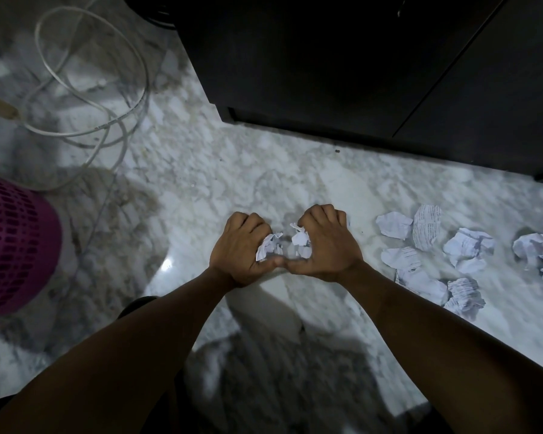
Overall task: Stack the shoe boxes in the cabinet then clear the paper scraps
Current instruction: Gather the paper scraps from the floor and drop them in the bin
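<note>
Marble floor [232, 170] in front of the dark cabinet [326, 73] is the work area. No shoe boxes are in view, so the step in hand is judged to be scrap clearing. The left hand [240, 245] and right hand [325, 245] sit side by side low over the floor, thumbs touching, each with fingers curled round a wad of crumpled scraps [267, 245]. Loose scraps [427, 230] lie on the floor to the right, well apart from the purple basket [16, 242] at far left. Procedure: tighten both grips so no shred hangs free, lift together, and carry to the basket if it serves as the bin, which cannot be confirmed. Keep clear of the white cable [91, 73] coiled beyond the basket. Then go to the loose scraps, raking them inward into one heap before gripping.
</note>
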`<state>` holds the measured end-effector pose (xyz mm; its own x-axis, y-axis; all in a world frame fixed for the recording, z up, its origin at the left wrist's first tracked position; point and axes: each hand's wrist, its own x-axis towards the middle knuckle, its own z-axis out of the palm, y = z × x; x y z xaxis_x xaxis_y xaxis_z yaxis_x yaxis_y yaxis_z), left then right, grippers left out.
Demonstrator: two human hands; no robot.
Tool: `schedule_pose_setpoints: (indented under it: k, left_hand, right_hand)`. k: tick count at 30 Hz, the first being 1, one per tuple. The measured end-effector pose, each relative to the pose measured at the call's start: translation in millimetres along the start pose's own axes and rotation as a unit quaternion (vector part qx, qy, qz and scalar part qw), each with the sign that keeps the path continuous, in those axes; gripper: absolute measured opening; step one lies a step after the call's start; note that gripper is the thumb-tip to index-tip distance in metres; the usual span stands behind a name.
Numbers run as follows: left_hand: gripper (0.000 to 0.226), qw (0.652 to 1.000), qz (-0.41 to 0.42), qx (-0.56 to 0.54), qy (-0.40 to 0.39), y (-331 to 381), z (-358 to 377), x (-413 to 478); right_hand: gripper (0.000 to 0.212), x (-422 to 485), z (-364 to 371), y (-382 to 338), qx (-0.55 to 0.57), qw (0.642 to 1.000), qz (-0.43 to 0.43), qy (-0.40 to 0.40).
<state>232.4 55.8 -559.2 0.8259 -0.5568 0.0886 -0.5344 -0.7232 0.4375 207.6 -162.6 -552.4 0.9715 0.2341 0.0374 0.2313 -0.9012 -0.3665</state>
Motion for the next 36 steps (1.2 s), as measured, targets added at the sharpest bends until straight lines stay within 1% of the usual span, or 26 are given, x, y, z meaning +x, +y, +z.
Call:
schedule_pose_setpoints:
  k: [1, 2, 5, 7, 9, 11, 13, 14, 17, 18, 19, 22, 23, 24, 26, 28, 30, 31, 36]
  left_hand:
    - [0.055, 1.000, -0.010, -0.017, 0.009, 2, -1, 0]
    - [0.051, 0.999, -0.026, -0.036, 0.018, 4, -2, 1]
    - [0.047, 0.995, -0.077, -0.050, 0.039, 8, 0, 0]
    - [0.042, 0.996, -0.079, -0.024, 0.041, 8, 2, 0]
    - [0.037, 0.995, -0.093, -0.026, 0.035, 8, 2, 1]
    - [0.045, 0.996, -0.077, -0.025, 0.023, 8, 0, 1]
    - [0.047, 0.999, -0.042, -0.012, 0.013, 7, 0, 1]
    - [0.044, 0.999, -0.038, -0.013, 0.011, 5, 0, 1]
    - [0.038, 0.999, -0.021, -0.040, 0.002, 1, -3, -3]
    - [0.040, 0.999, -0.007, -0.050, -0.002, 1, -4, -5]
    - [0.045, 0.999, 0.006, -0.049, -0.004, 2, -4, -7]
    - [0.070, 1.000, 0.008, 0.016, 0.004, 7, 2, -10]
    - [0.070, 0.999, 0.004, 0.034, 0.012, 8, 5, -10]
    - [0.063, 0.999, 0.005, 0.043, 0.021, 9, 8, -10]
    - [0.038, 0.999, 0.012, 0.036, 0.037, 8, 9, -9]
    - [0.022, 0.999, -0.021, 0.007, 0.046, 9, 11, -7]
    - [0.017, 0.996, -0.072, -0.011, 0.054, 12, 13, -3]
    - [0.017, 0.995, -0.084, -0.005, 0.059, 12, 14, 2]
    - [0.025, 0.995, -0.084, 0.020, 0.052, 4, 11, 44]
  right_hand:
    - [0.072, 0, -1, 0, -0.005, 1.000, -0.001, -0.005]
    - [0.070, 0, -2, 0, -0.002, 1.000, -0.004, -0.008]
    - [0.047, 0, -2, 1, 0.022, 1.000, -0.009, 0.007]
    - [0.039, -1, -1, 1, 0.017, 1.000, -0.002, 0.021]
    - [0.034, 0, 1, 2, 0.010, 1.000, 0.007, 0.014]
    - [0.042, 0, 2, 3, 0.008, 1.000, 0.005, -0.006]
    - [0.044, -1, 1, 3, 0.010, 1.000, 0.001, -0.018]
    - [0.040, -1, 0, 3, 0.010, 1.000, 0.000, -0.021]
    - [0.022, 0, -3, 5, 0.006, 1.000, -0.013, -0.023]
    - [0.023, -1, -5, 5, 0.009, 0.999, -0.020, -0.030]
    - [0.028, -4, -6, 7, 0.006, 0.999, -0.031, -0.041]
    - [0.053, -16, -6, 11, -0.055, 0.995, -0.055, -0.069]
    - [0.056, -20, -5, 11, -0.077, 0.993, -0.053, -0.071]
    - [0.054, -22, -4, 10, -0.089, 0.992, -0.048, -0.069]
    - [0.041, -22, -4, 8, -0.092, 0.994, -0.047, -0.045]
    - [0.030, -22, -2, 8, -0.089, 0.995, -0.045, -0.011]
    - [0.021, -22, 0, 9, -0.076, 0.997, -0.031, 0.011]
    - [0.018, -23, 2, 10, -0.068, 0.997, -0.022, 0.017]
    - [0.016, -24, 2, 11, -0.066, 0.997, -0.019, 0.023]
